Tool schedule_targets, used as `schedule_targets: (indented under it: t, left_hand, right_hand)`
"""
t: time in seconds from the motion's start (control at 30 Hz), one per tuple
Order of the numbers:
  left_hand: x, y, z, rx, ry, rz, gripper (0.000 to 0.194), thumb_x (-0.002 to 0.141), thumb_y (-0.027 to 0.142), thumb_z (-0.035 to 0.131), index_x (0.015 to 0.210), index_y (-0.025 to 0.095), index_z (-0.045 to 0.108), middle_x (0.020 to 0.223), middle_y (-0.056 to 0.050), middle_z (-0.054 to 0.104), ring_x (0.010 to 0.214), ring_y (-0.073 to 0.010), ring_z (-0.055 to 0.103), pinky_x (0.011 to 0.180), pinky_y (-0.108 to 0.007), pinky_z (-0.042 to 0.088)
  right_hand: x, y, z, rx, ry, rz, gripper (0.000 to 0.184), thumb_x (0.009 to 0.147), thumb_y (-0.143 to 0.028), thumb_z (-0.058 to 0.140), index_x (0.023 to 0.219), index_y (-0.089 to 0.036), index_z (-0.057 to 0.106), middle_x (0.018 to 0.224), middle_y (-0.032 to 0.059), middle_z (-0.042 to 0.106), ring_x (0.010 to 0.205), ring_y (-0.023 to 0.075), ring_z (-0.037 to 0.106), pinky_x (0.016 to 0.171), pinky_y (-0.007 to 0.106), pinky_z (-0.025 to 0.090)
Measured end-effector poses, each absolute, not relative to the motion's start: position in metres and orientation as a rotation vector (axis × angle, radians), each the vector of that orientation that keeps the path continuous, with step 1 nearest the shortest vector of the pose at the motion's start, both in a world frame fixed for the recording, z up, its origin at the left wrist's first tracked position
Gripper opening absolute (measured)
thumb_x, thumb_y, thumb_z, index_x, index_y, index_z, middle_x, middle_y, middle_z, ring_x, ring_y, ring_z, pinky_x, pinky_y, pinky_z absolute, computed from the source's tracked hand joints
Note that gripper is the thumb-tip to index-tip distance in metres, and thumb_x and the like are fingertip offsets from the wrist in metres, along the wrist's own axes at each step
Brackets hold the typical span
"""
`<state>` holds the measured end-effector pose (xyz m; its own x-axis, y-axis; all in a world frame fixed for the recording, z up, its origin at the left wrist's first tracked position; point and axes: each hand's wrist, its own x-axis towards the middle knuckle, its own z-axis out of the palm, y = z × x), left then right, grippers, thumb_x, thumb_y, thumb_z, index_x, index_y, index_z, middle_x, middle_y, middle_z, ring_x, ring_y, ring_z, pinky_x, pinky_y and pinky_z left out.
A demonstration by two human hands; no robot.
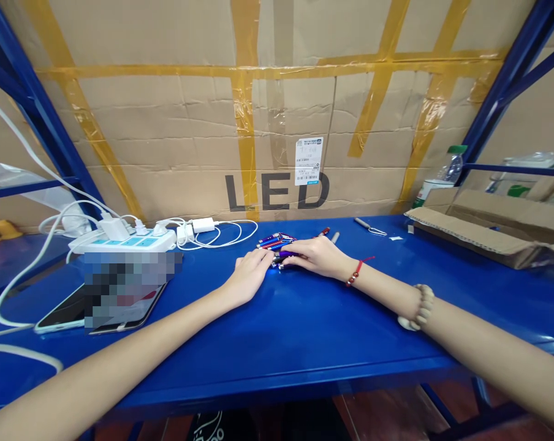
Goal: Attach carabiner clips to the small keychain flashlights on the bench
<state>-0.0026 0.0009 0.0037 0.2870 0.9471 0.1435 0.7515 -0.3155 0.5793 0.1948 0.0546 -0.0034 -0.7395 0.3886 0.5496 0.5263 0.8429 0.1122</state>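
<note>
A small pile of shiny metallic tubes [277,239], blue, red and purple, lies on the blue shelf near its back. From the left, my left hand [250,274] reaches to the pile, its fingers bent together against the near tube ends. My right hand [317,254] comes in from the other side, with thumb and fingers closed about a purple tube [286,253]. Both hands almost meet, and their fingers cover part of the pile. A red tube end [324,231] and a grey stick-like piece [335,237] show just behind my right hand.
Two phones [59,309] lie at the left, partly blurred, before a white power strip [143,241] with chargers and cables. A loop-ended tool [370,227] lies at the back right. An open cardboard box [479,245] and a plastic bottle [442,174] stand at the right.
</note>
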Motion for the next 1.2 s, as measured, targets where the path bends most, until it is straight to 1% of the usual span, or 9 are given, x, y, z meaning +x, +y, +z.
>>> schedule_targets:
  t: [0.17, 0.3, 0.43, 0.57, 0.73, 0.93, 1.07, 1.2]
  left_hand:
    - [-0.0052, 0.0005, 0.0031, 2.286, 1.511, 0.62, 0.047, 0.094, 0.031, 0.014, 0.11, 0.025, 0.058, 0.125, -0.004, 0.058, 0.124, -0.0212, 0.042, 0.106, -0.042, 0.027]
    - [-0.0042, -0.0007, 0.0058, 2.306, 1.541, 0.565, 0.044, 0.094, 0.028, 0.016, 0.111, 0.023, 0.057, 0.125, -0.005, 0.057, 0.121, -0.0218, 0.045, 0.104, -0.041, 0.029]
    - [-0.0032, -0.0018, 0.0086, 2.338, 1.545, 0.513, 0.043, 0.093, 0.026, 0.017, 0.111, 0.021, 0.056, 0.124, -0.007, 0.057, 0.119, -0.0218, 0.047, 0.103, -0.042, 0.03]
    - [-0.003, -0.0011, 0.0077, 2.3, 1.543, 0.554, 0.045, 0.094, 0.026, 0.014, 0.115, 0.022, 0.054, 0.128, -0.006, 0.055, 0.122, -0.0209, 0.044, 0.105, -0.042, 0.029]
    - [-0.0038, -0.0005, 0.0049, 2.287, 1.533, 0.597, 0.048, 0.094, 0.029, 0.012, 0.113, 0.021, 0.055, 0.128, -0.006, 0.056, 0.122, -0.0216, 0.044, 0.105, -0.043, 0.028]
    - [-0.0056, 0.0017, 0.0025, 2.312, 1.542, 0.608, 0.054, 0.095, 0.033, 0.008, 0.108, 0.021, 0.058, 0.127, -0.006, 0.056, 0.121, -0.0213, 0.046, 0.105, -0.042, 0.03]
    - [-0.0053, 0.0028, 0.0027, 2.288, 1.556, 0.606, 0.055, 0.095, 0.034, 0.007, 0.11, 0.021, 0.058, 0.128, -0.005, 0.056, 0.12, -0.0212, 0.046, 0.104, -0.042, 0.031]
    - [-0.006, 0.0035, 0.0014, 2.305, 1.556, 0.583, 0.053, 0.095, 0.031, 0.008, 0.12, 0.02, 0.053, 0.13, -0.006, 0.054, 0.122, -0.0213, 0.045, 0.105, -0.042, 0.03]
  right_hand:
    - [0.1938, 0.0527, -0.0018, -0.677, -2.516, -0.317, 0.034, 0.091, -0.045, 0.046, 0.097, -0.019, 0.068, 0.088, 0.0044, 0.073, 0.077, 0.0152, 0.068, 0.061, 0.022, 0.044]
    - [0.1933, 0.0512, -0.0011, -0.693, -2.524, -0.289, 0.034, 0.093, -0.04, 0.042, 0.086, -0.018, 0.068, 0.08, 0.0041, 0.071, 0.071, 0.0133, 0.066, 0.059, 0.022, 0.041]
    - [0.1929, 0.0497, -0.0009, -0.7, -2.53, -0.281, 0.033, 0.088, -0.041, 0.048, 0.076, -0.016, 0.066, 0.071, 0.0031, 0.068, 0.062, 0.0123, 0.062, 0.055, 0.021, 0.038]
    - [0.1923, 0.0477, 0.0011, -0.705, -2.527, -0.269, 0.035, 0.085, -0.043, 0.051, 0.065, -0.016, 0.06, 0.064, 0.0019, 0.065, 0.053, 0.01, 0.056, 0.051, 0.021, 0.034]
    - [0.1922, 0.0491, 0.0027, -0.753, -2.567, -0.233, 0.035, 0.086, -0.046, 0.051, 0.071, -0.016, 0.061, 0.069, 0.0017, 0.066, 0.06, 0.0111, 0.058, 0.052, 0.021, 0.033]
    - [0.1924, 0.0522, 0.0019, -0.795, -2.585, -0.234, 0.038, 0.09, -0.049, 0.044, 0.081, -0.018, 0.065, 0.077, 0.0023, 0.067, 0.071, 0.0132, 0.061, 0.055, 0.022, 0.033]
    - [0.1932, 0.0521, 0.0024, -0.827, -2.572, -0.29, 0.038, 0.092, -0.045, 0.041, 0.081, -0.017, 0.064, 0.082, 0.0035, 0.066, 0.073, 0.0133, 0.06, 0.056, 0.022, 0.033]
    - [0.1931, 0.0521, 0.0035, -0.928, -2.512, -0.399, 0.036, 0.094, -0.04, 0.039, 0.085, -0.017, 0.064, 0.084, 0.0043, 0.065, 0.078, 0.0138, 0.059, 0.06, 0.023, 0.035]
